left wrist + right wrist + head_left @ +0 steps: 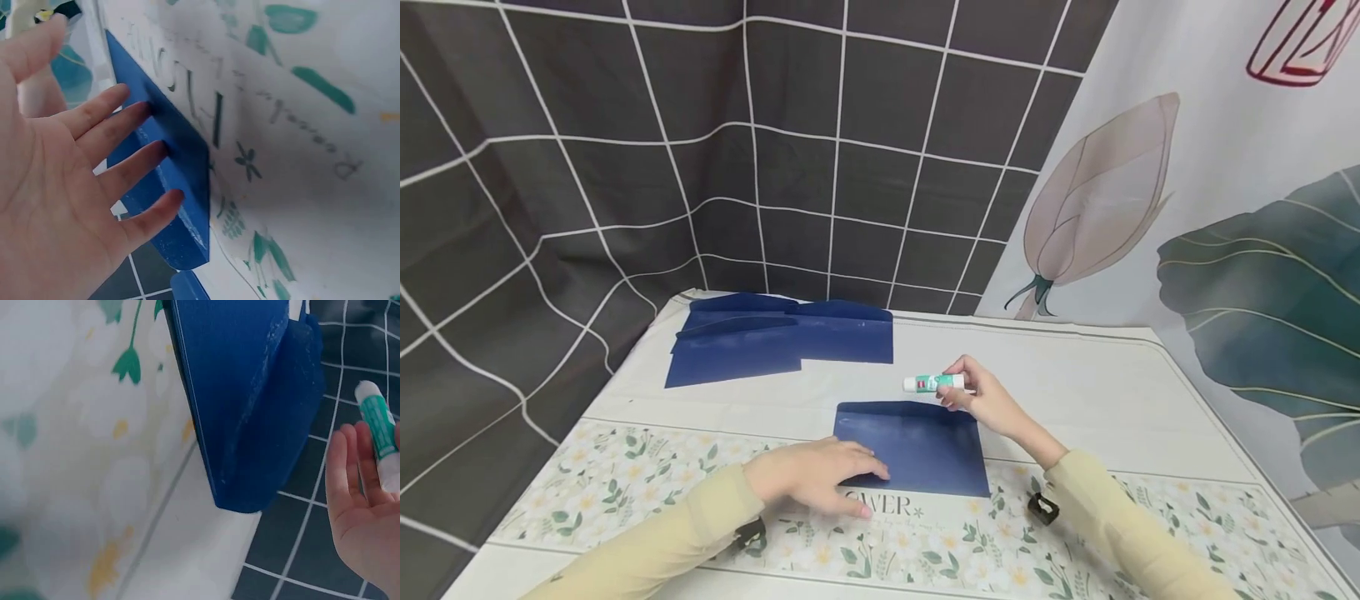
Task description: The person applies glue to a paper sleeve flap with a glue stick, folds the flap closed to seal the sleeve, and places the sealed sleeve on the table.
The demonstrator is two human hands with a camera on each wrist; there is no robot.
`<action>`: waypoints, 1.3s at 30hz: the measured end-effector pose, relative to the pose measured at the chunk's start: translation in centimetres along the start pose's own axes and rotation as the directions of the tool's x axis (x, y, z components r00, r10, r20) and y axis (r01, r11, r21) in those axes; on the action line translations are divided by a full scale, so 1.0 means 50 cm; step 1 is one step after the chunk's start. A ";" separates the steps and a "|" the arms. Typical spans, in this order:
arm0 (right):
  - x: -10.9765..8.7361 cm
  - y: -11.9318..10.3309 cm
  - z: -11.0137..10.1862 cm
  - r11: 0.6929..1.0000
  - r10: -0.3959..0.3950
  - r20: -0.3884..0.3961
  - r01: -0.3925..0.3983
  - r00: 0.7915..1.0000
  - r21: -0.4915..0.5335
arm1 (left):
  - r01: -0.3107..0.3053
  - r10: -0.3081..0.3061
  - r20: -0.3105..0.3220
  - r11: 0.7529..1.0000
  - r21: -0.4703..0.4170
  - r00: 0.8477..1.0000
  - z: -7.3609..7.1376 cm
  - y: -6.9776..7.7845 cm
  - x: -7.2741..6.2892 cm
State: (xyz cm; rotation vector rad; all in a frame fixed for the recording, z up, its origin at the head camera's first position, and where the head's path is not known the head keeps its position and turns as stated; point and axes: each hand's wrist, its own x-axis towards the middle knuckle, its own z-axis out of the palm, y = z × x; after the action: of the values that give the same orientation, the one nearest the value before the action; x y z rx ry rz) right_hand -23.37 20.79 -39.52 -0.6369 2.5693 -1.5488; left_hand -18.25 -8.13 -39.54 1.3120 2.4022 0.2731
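A dark blue envelope (925, 450) lies on the tablecloth in front of me, its flap opened out toward the far side. My left hand (820, 475) rests at the envelope's near left corner, fingers spread and nearly straight; in the left wrist view its fingertips reach over the blue paper (181, 140). Above the far right part of the envelope, my right hand (985, 400) holds a glue stick (934, 383) with a green and white label and white ends, pointing left. The right wrist view shows whitish streaks along the fold of the envelope (250, 406).
Several more blue envelopes (737, 350) overlap at the table's far left, flaps opened out. The white tablecloth (1075, 367) has a floral band with printed lettering. A dark grid-patterned curtain (790, 167) hangs behind, beside a white one with plant prints (1097, 200).
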 end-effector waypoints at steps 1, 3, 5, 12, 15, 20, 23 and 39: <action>0.003 0.003 -0.001 0.999 0.008 -0.008 -0.007 1.000 0.036 | -0.004 0.004 -0.005 1.000 0.003 1.000 -0.001 -0.001 0.002; 0.009 0.008 -0.002 0.995 0.033 -0.023 -0.031 0.999 0.090 | -0.021 0.021 -0.022 1.000 0.014 1.000 -0.002 -0.005 0.008; 0.015 0.011 -0.003 0.990 0.062 -0.031 -0.058 0.998 0.127 | -0.042 0.043 -0.047 0.999 0.009 0.998 -0.005 -0.011 0.014; 0.033 0.018 0.001 0.973 0.150 -0.031 -0.142 0.988 0.182 | -0.038 0.020 -0.244 0.997 -0.069 0.970 -0.015 -0.035 0.033; 0.037 0.022 0.004 0.966 0.172 -0.015 -0.165 0.985 0.197 | 0.000 -0.026 -0.378 0.998 -0.069 0.926 -0.020 -0.050 0.043; 0.045 0.027 0.010 0.945 0.223 0.014 -0.220 0.975 0.243 | 0.064 -0.086 -0.442 0.996 -0.065 0.893 -0.029 -0.070 0.061; 0.048 0.029 0.013 0.938 0.237 0.029 -0.237 0.971 0.254 | 0.074 -0.090 -0.397 0.996 -0.055 0.913 -0.030 -0.076 0.070; 0.042 0.036 0.014 0.913 0.299 0.097 -0.314 0.949 0.261 | 0.083 -0.093 -0.318 0.996 -0.044 0.944 -0.021 -0.067 0.074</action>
State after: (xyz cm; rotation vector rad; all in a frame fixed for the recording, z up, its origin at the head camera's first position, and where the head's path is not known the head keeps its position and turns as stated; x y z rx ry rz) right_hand -25.64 20.13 -41.10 -0.2292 2.2199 -1.6997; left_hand -23.07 -6.82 -40.64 1.2209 2.7029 0.5318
